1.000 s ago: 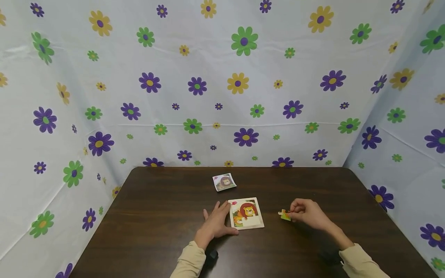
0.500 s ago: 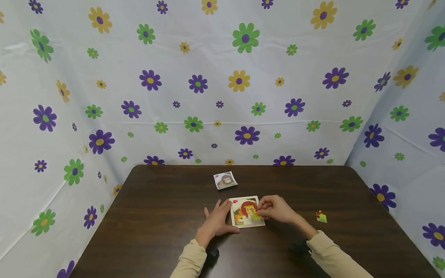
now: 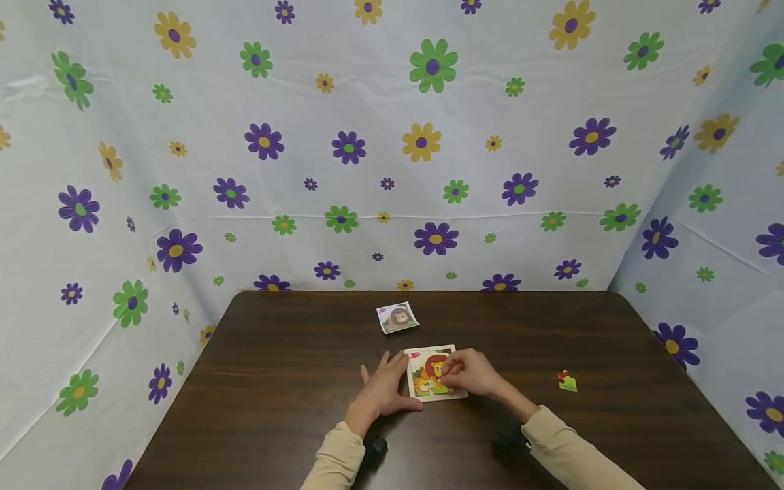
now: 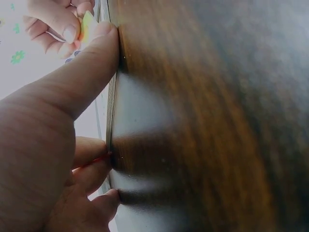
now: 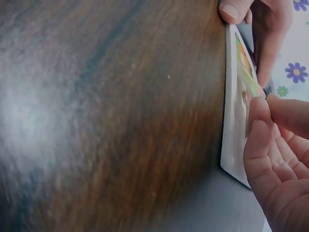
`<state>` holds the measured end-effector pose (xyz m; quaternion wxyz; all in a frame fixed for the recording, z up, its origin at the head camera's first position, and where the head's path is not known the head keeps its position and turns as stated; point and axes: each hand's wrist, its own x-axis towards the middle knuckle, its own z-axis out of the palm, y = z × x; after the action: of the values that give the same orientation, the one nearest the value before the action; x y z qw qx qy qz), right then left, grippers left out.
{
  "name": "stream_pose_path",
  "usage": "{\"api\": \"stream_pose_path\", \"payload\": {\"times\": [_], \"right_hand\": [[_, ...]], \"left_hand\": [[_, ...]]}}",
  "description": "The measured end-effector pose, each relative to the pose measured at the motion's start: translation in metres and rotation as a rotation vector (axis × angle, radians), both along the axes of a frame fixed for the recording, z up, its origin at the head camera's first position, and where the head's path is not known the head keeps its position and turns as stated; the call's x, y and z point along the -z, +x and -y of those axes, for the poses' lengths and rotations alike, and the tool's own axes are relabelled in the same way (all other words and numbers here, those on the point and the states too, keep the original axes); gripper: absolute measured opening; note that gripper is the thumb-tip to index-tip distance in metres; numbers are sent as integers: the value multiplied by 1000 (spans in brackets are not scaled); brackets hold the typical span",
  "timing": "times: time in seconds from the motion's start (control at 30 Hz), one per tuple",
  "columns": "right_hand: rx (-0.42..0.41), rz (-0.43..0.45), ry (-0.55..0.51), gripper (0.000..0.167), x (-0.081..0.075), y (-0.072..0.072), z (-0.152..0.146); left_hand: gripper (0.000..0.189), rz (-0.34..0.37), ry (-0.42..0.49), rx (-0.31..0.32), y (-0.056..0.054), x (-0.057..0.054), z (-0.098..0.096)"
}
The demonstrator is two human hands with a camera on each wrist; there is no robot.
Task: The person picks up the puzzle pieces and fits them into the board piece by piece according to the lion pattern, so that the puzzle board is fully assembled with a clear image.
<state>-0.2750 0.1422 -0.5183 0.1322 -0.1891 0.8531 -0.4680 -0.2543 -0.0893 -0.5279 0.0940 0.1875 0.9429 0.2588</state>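
A square lion jigsaw puzzle board [image 3: 437, 399] with a pale rim lies flat in front of me. My left hand [image 3: 386, 391] rests along its left side, fingers spread, the thumb at the near left corner. My right hand [image 3: 474, 374] is over the board's right part. Between thumb and fingertips it pinches a green and yellow puzzle piece [image 3: 439, 389], held at the near part of the picture. In the right wrist view the piece [image 5: 256, 91] looks tilted above the board, and the fingers hide much of it. Whether it touches the board I cannot tell.
Another puzzle piece [image 3: 567, 381], green and red, lies on the dark wooden table [image 3: 294, 395] to the right. Behind the board is a small lion picture card [image 3: 397, 318]. A flowered cloth [image 3: 367, 163] hangs along the table's back and sides.
My right hand has brought the piece leftward from beside the board to over it, then a little farther left. The other piece has come into sight at right. My left hand stays put.
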Motion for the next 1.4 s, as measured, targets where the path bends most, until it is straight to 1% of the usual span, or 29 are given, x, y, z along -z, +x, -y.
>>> {"api": "stream_pose_path", "payload": {"times": [0.13, 0.33, 0.4, 0.63, 0.8, 0.87, 0.93, 1.03, 1.1, 1.17, 1.23, 1.3, 1.4], "right_hand": [[27, -47, 43, 11, 2, 1, 5], [83, -171, 123, 14, 0, 3, 12], [96, -200, 152, 15, -1, 4, 14], [136, -225, 199, 18, -1, 7, 19], [136, -264, 237, 21, 2, 10, 21], [118, -280, 239, 20, 2, 11, 20], [77, -307, 225, 18, 3, 11, 18], [-6, -356, 206, 13, 3, 9, 12], [-76, -396, 204, 10, 3, 7, 7], [-143, -441, 222, 7, 2, 6, 2], [-203, -467, 249, 10, 3, 6, -2], [-244, -459, 268, 14, 5, 6, -4], [-265, -413, 276, 20, 8, 6, -7]], "left_hand": [[97, -5, -2, 1, -1, -1, 0], [96, -12, 4, 0, -1, -4, -1], [96, -15, 5, 0, -1, -4, -1], [96, -16, 7, 2, -2, -4, 0], [96, -15, 5, 4, -1, -3, 0], [95, -11, 5, 6, 0, -3, 0], [95, -7, 7, 6, 0, -3, -1], [95, -1, 6, 4, 1, -3, -1], [96, -1, 4, 4, 1, -3, -1], [96, -3, 0, 6, 1, -2, -1], [96, -3, -2, 5, 1, -2, -1], [97, -5, -8, 5, 1, -2, -1], [96, -2, -11, 3, 1, -2, -1]]}}
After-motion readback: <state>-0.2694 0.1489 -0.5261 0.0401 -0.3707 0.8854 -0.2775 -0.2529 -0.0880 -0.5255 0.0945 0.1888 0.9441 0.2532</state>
